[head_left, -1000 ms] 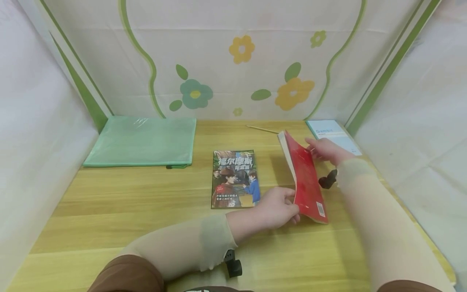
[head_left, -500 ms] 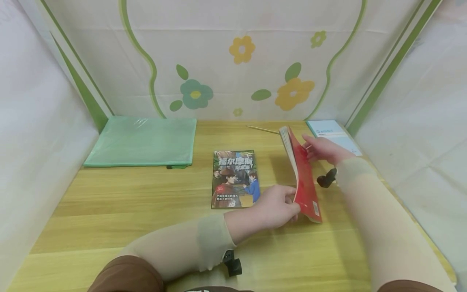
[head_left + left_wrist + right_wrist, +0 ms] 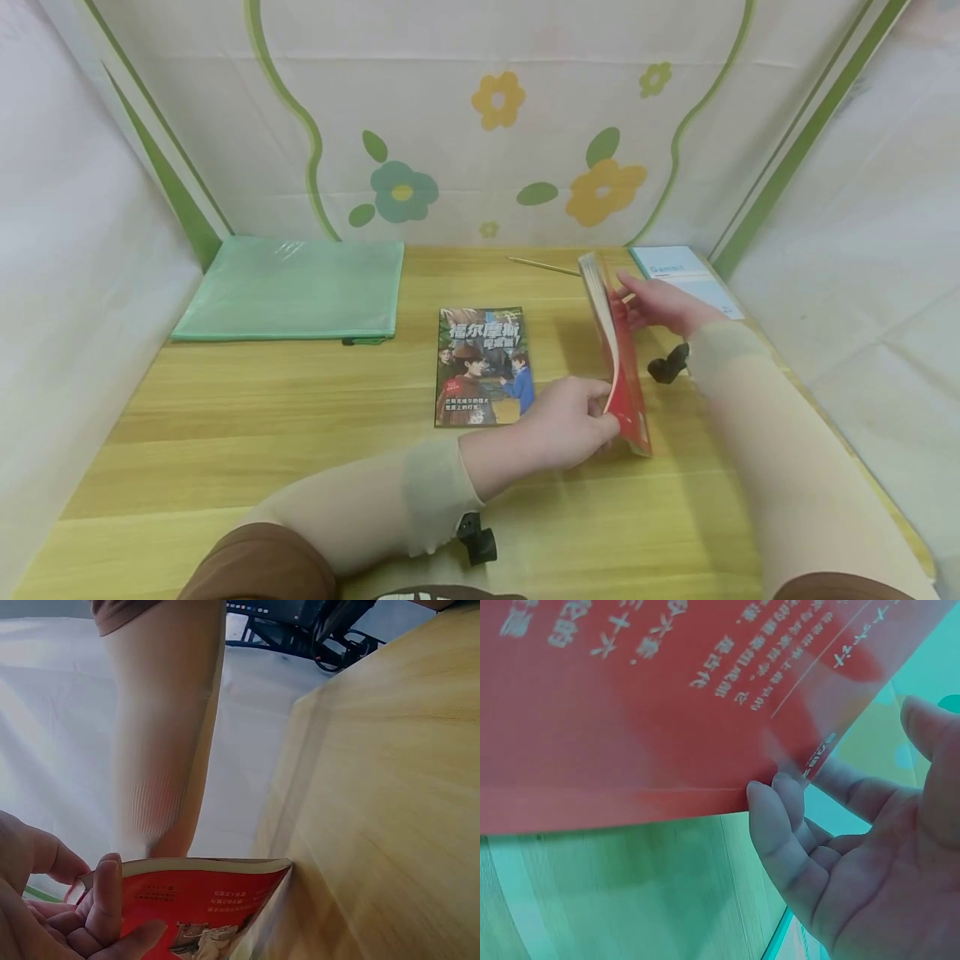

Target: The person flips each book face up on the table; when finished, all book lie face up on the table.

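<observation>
Red and glossy, the cover of a thin paperback book (image 3: 621,358) is seen standing nearly on edge on the pale wooden table (image 3: 300,433), right of centre. Its near corner is pinched by the left hand (image 3: 570,421), with the fingers curled round the soft cover, which bends slightly. Its far edge is met by the right hand (image 3: 660,304), whose fingertips (image 3: 769,806) are pressed against the cover while the palm stays spread. White Chinese characters are printed on the red cover, too blurred to be read; a barcode patch is visible near the lower corner.

Just left of it, flat on the table, an illustrated book (image 3: 483,367) with bold Chinese title lettering and two drawn figures is laid. A translucent green zip pouch (image 3: 292,287) is set at the far left. A light blue booklet (image 3: 686,275) with an unreadable word lies at the far right, and a thin pencil (image 3: 540,266) lies near the backdrop.
</observation>
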